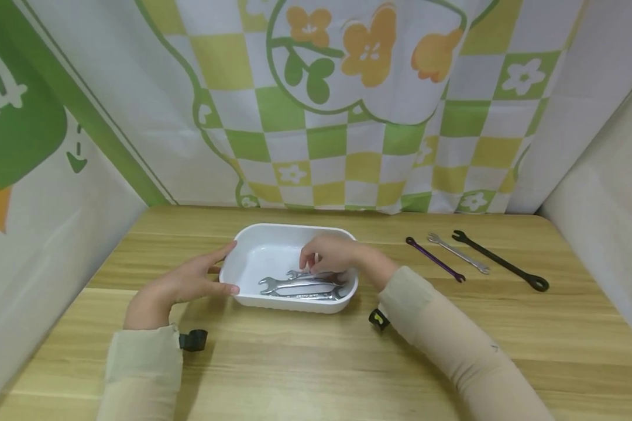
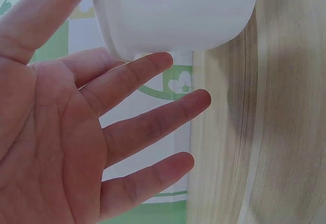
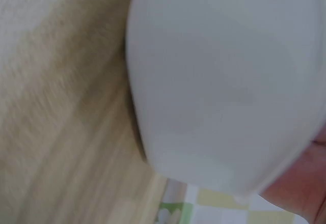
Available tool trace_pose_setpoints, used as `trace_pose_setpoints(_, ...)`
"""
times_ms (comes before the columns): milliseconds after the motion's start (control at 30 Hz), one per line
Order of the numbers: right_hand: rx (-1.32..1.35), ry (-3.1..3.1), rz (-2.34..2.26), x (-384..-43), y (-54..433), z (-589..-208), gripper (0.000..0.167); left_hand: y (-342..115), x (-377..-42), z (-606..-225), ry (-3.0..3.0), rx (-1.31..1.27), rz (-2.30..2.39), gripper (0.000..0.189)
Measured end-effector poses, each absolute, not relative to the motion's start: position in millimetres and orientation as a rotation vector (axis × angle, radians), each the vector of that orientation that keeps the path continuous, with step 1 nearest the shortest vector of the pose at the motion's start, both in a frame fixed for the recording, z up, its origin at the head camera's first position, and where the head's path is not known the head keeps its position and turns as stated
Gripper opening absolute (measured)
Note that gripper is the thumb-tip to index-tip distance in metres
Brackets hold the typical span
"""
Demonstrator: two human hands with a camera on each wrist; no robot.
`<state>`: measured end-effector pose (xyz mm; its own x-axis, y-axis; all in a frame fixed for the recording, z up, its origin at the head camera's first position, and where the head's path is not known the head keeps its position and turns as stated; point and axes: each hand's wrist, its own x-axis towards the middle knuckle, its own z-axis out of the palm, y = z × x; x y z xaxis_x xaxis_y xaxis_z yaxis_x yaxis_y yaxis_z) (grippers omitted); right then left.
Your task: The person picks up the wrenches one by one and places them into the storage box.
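From my distant seat, I had the wood-grain table as the base for everything. On it sat the white tray, placed, I judged, where both hands could reach it. The left hand spanned its left end, thumb at the near corner and forefinger at the far one, other fingers spread straight — a wide, uncurled grip that seemed meant to steady the tray. The right hand reached over the right wall, fingers bent down; whether that grip had hold of metal, I couldn't tell. Right of the tray, the long black wrench, the purple wrench and the slim silver wrench lay aslant and apart, probably to keep each distinct. Inside, larger silver wrenches lay along the near side — and a small wrench showed just by the right fingertips.
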<state>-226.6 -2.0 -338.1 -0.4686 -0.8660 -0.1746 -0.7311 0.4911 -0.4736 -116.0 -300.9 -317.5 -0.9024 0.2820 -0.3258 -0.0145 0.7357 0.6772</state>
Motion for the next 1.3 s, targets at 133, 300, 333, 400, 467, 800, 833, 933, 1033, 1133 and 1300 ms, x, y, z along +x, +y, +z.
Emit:
trace_pose_setpoints(133, -1.358, 2.346, -0.567, -226.7, 10.9, -331.8, 0.018, -301.5, -116.5, -319.4, 2.514, 0.203, 1.004, 0.11)
trace_pose_setpoints(300, -1.367, 2.293, -0.766, -222.5, 36.5, -315.5, 0.021, -301.6, -117.4, -320.0, 2.506, 0.2, 1.008, 0.11)
trace_pose_setpoints(333, -1.361, 2.298, -0.791, -221.2, 41.7, -311.7, 0.021, -301.7, -117.2, -320.1, 2.504, 0.2, 1.011, 0.11)
trace_pose_setpoints(400, -1.351, 2.334, -0.822, -218.6, 52.4, -305.6, 0.022, -302.0, -116.9, -320.5, 2.497, 0.199, 1.022, 0.11)
trace_pose_setpoints(467, -1.344, 2.384, -0.849, -215.8, 63.4, -301.2, 0.021, -302.3, -116.7, -321.0, 2.493, 0.201, 1.03, 0.11)
trace_pose_setpoints(800, -1.17, 2.62, -0.958, -203.4, 115.0, -294.8, 0.021, -302.4, -117.0, -321.0, 2.517, 0.226, 1.003, 0.109)
trace_pose_setpoints(833, -1.145, 2.635, -0.96, -203.0, 119.7, -295.1, 0.022, -302.3, -117.0, -320.6, 2.52, 0.227, 1.0, 0.109)
trace_pose_setpoints(933, -1.064, 2.669, -0.965, -201.6, 133.2, -295.4, 0.024, -301.9, -116.8, -319.8, 2.524, 0.224, 0.989, 0.109)
trace_pose_setpoints(1033, -0.985, 2.673, -0.998, -200.5, 145.4, -295.0, 0.026, -301.7, -116.8, -319.5, 2.525, 0.221, 0.985, 0.108)
trace_pose_setpoints(1133, -0.936, 2.673, -1.033, -200.8, 156.4, -295.5, 0.026, -301.7, -116.8, -319.6, 2.525, 0.222, 0.984, 0.108)
trace_pose_setpoints(1300, -0.892, 2.699, -1.039, -205.9, 172.1, -299.4, 0.027, -302.1, -116.5, -320.0, 2.529, 0.225, 0.979, 0.107)
